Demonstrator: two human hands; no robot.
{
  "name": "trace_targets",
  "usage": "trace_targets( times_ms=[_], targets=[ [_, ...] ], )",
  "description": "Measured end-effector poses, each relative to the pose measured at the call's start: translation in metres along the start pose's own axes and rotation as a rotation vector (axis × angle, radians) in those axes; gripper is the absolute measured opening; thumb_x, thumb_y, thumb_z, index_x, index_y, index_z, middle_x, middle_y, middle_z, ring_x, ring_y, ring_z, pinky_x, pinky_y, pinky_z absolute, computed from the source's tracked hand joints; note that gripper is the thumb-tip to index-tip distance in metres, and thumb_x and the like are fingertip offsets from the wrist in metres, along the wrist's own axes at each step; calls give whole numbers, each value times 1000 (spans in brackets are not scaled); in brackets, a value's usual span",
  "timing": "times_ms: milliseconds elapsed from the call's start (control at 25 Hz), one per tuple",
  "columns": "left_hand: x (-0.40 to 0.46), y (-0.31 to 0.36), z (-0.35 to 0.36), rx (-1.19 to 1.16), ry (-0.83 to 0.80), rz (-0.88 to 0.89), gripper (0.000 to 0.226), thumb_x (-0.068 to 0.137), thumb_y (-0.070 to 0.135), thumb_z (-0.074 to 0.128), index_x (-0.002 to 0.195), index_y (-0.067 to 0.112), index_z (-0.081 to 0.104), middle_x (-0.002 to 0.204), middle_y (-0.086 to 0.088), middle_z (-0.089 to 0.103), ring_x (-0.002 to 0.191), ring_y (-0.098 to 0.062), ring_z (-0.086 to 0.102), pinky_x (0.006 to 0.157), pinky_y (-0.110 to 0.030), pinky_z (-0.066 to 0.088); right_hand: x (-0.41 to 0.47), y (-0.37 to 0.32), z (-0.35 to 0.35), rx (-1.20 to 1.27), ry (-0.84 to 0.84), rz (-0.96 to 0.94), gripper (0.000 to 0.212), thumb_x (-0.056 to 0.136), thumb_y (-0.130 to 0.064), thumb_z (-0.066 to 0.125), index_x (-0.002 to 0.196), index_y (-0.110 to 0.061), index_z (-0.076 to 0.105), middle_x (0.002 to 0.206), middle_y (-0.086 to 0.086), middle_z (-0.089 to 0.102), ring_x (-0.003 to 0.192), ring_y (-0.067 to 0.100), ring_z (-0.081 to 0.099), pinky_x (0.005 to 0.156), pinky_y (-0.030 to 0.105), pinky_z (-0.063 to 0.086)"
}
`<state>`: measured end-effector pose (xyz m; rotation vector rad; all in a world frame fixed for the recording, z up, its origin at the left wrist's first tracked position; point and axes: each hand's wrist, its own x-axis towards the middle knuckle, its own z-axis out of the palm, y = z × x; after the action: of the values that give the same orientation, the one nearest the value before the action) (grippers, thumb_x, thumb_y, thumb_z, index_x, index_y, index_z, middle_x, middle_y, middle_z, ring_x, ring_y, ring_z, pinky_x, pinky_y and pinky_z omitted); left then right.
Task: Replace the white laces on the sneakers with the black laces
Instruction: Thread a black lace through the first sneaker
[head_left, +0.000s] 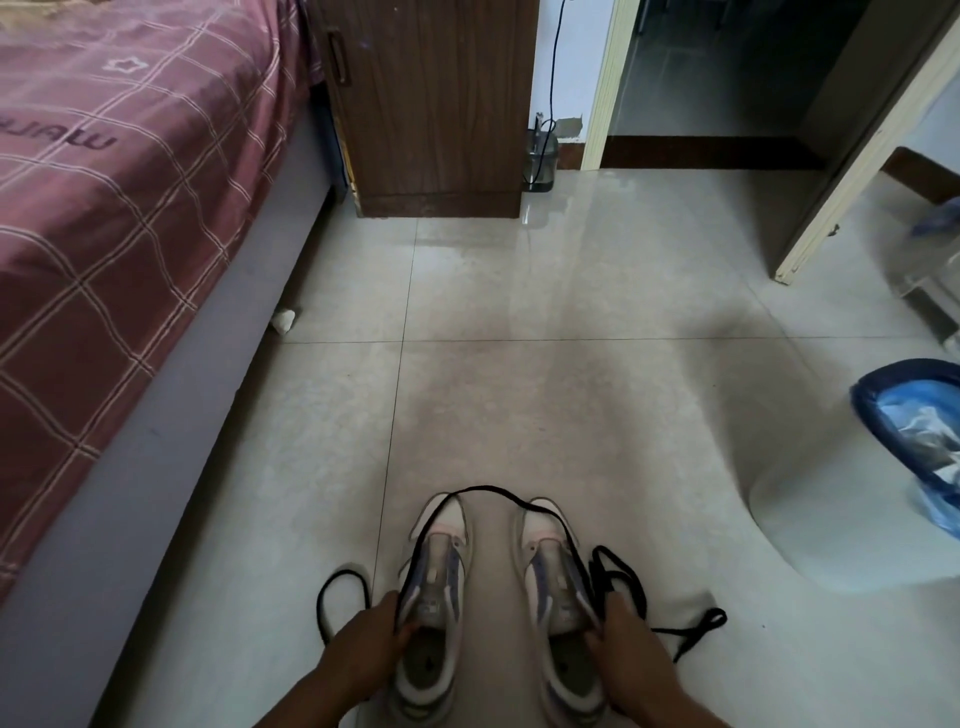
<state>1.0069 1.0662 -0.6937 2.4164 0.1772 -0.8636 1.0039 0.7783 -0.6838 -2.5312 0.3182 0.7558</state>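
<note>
Left hand (371, 644) grips left sneaker (434, 597) collar; right hand (626, 649) likewise on right sneaker (558, 587). Black lace (488, 488) limp, light; best pinched near its tips.

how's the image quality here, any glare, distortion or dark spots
Head view: wide-angle bending bows the bed edge and door frame; soft glare sits on the floor tiles by the cabinet; a broad shadow darkens the floor ahead of the sneakers; the doorway is dim; both hands look slightly soft.
</note>
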Motion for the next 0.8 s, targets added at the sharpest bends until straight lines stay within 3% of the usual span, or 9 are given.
trace_targets(
  times_ms=[160,200,280,360,480,560,680,760,800],
  targets=[
    [1,13,10,-42,-111,34,43,94,51,46,127,24,42,126,-1,58,113,-15,55,92,-25,44,5,24,-25,-65,-36,66,32,91,-35,51,115,-17,39,123,9,58,113,23,57,81,29,42],
    [-1,18,9,-86,-159,38,41,92,51,51,122,25,44,123,1,58,110,-11,56,91,-22,44,4,20,-31,-54,-56,55,31,90,-36,53,112,-17,44,118,7,60,109,21,57,79,27,42],
    [-7,31,-5,-139,-148,64,22,90,47,56,102,29,50,101,6,61,88,-3,56,78,-19,43,-1,2,-51,5,-50,9,20,89,-38,56,88,-19,49,88,-1,59,86,16,57,63,23,39],
    [-12,44,-34,-151,16,107,12,95,36,53,85,29,53,79,8,57,66,-1,51,61,-16,41,-8,-27,-82,114,82,-85,27,89,-34,57,72,-16,46,68,-2,51,64,11,49,52,21,32],
    [-31,74,-95,-415,395,248,21,98,25,47,86,22,64,60,7,49,47,0,40,45,-12,32,-29,-82,-142,780,160,-284,23,90,-26,58,72,-14,60,59,1,47,42,8,37,39,19,31],
    [-53,104,-128,-646,444,395,25,99,23,44,87,23,66,56,7,45,43,0,38,41,-11,31,-49,-114,-165,1190,-38,-343,19,91,-26,55,82,-14,66,61,3,50,38,8,34,36,19,28],
    [-83,146,-138,-412,365,658,21,96,28,45,89,31,64,69,14,60,61,1,57,57,-14,48,-70,-159,-155,1175,-481,-232,38,90,-42,53,88,-5,60,63,5,55,42,8,38,37,19,29],
    [-91,159,-130,-234,392,708,18,96,29,45,99,33,62,83,12,62,76,-2,61,73,-23,54,-72,-180,-139,1169,-513,-205,35,89,-43,57,77,-10,56,61,2,47,44,8,35,37,19,28],
    [-91,159,-128,-201,438,695,22,96,29,46,112,38,58,89,14,58,76,2,58,73,-18,52,-68,-187,-136,1199,-436,-219,32,90,-38,58,76,-10,56,61,2,44,44,7,33,37,19,27]
  ],
)
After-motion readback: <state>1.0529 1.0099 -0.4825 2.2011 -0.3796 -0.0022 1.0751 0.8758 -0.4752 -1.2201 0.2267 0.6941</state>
